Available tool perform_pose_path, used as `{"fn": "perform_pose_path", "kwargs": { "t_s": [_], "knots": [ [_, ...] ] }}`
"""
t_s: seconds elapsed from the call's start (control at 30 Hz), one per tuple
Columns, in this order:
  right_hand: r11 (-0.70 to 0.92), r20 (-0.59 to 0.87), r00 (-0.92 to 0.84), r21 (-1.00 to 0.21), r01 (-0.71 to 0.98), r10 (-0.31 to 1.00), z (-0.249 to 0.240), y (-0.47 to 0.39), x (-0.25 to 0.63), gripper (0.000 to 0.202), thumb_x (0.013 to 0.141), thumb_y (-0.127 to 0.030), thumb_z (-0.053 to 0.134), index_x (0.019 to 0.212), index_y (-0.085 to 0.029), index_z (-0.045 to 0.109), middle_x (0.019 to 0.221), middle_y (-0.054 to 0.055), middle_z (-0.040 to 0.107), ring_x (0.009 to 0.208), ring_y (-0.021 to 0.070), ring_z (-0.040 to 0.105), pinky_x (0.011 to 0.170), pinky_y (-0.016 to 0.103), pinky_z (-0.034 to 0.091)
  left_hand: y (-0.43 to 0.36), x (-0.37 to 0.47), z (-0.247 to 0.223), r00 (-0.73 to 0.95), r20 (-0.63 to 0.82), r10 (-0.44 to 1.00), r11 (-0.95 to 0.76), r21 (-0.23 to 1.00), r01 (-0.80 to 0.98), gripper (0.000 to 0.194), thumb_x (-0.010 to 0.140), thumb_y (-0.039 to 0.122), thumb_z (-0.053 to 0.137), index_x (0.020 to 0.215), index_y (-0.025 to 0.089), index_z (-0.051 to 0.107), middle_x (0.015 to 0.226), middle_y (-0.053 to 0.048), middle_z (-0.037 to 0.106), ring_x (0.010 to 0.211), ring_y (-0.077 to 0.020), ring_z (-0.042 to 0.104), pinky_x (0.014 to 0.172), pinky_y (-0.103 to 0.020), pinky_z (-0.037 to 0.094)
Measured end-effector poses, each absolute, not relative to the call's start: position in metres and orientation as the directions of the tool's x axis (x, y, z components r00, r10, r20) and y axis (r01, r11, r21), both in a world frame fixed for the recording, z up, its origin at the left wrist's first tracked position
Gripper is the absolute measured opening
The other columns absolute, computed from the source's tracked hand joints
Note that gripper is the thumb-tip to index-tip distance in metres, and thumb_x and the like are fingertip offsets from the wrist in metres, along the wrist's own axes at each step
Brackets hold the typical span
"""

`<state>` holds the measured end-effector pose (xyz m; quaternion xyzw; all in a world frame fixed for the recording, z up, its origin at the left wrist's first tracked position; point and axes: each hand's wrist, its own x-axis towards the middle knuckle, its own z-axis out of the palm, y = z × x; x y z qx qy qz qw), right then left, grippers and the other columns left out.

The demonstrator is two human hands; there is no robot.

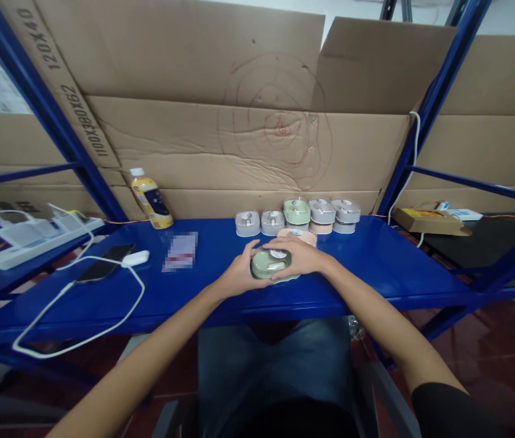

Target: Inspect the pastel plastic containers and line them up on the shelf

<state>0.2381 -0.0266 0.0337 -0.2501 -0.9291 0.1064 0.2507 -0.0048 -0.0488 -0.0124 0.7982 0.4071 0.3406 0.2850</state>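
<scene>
Both of my hands are wrapped around a small green rounded case (264, 263) with a clear cover and a round label. My left hand (240, 271) grips its left end, and my right hand (301, 255) holds the right end. Something pale green shows just beneath it, partly hidden by my right hand. Right behind my hands lies a peach case (309, 236), partly covered. Farther back stands a row of similar cases: a grey one (247, 223), another grey one (272, 222), a green one (297, 211) and grey ones (322, 211) stacked on others.
On the blue table (221, 304) stand a yellow bottle (152, 201) and a blurred packet (181, 251) at left. A phone (106, 263), white cable (136, 310) and power strip (33, 240) lie farther left. Cardboard (170, 134) walls the back; an open box (430, 221) sits right.
</scene>
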Motion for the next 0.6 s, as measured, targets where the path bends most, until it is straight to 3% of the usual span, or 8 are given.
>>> {"fn": "perform_pose_path", "kwargs": {
  "t_s": [0.2,0.37,0.47,0.6],
  "knots": [
    [0.853,0.365,-0.774,-0.3,0.428,0.517,0.034,-0.029,0.236,0.084,0.075,-0.057,0.086,0.147,-0.023,0.061,0.143,0.013,0.064,0.131,0.033,0.061,0.113,0.05,0.046,-0.048,-0.006,-0.012,0.446,0.302,0.843,-0.513,0.703,0.493,0.113,0.066,0.049,0.09,0.155,0.019,0.028,0.142,-0.017,0.063,0.132,-0.0379,0.062,0.111,-0.052,0.049],
    [0.835,0.338,-0.766,-0.28,0.473,0.547,0.032,-0.036,0.232,0.084,0.076,-0.057,0.084,0.15,-0.027,0.058,0.148,0.013,0.06,0.132,0.0348,0.059,0.11,0.051,0.049,-0.049,-0.006,-0.007,0.503,0.376,0.778,-0.609,0.647,0.459,0.088,0.071,0.051,0.088,0.143,0.022,0.046,0.141,-0.014,0.063,0.128,-0.0352,0.063,0.107,-0.049,0.052],
    [0.847,0.44,-0.724,-0.282,0.451,0.532,0.035,-0.037,0.234,0.077,0.078,-0.061,0.082,0.145,-0.029,0.062,0.147,0.011,0.06,0.133,0.0344,0.058,0.112,0.052,0.048,-0.049,-0.007,-0.007,0.489,0.389,0.781,-0.614,0.619,0.489,0.086,0.071,0.052,0.086,0.142,0.021,0.048,0.142,-0.015,0.062,0.129,-0.0364,0.062,0.108,-0.051,0.051],
    [0.732,0.644,-0.435,-0.302,0.611,0.629,0.041,-0.029,0.249,0.047,0.093,-0.055,0.068,0.129,-0.026,0.07,0.129,0.012,0.067,0.125,0.033,0.062,0.11,0.054,0.049,-0.046,-0.013,-0.011,0.412,0.372,0.832,-0.555,0.57,0.606,0.094,0.071,0.052,0.085,0.147,0.018,0.043,0.148,-0.019,0.057,0.136,-0.0401,0.057,0.113,-0.056,0.046]
  ]
}}
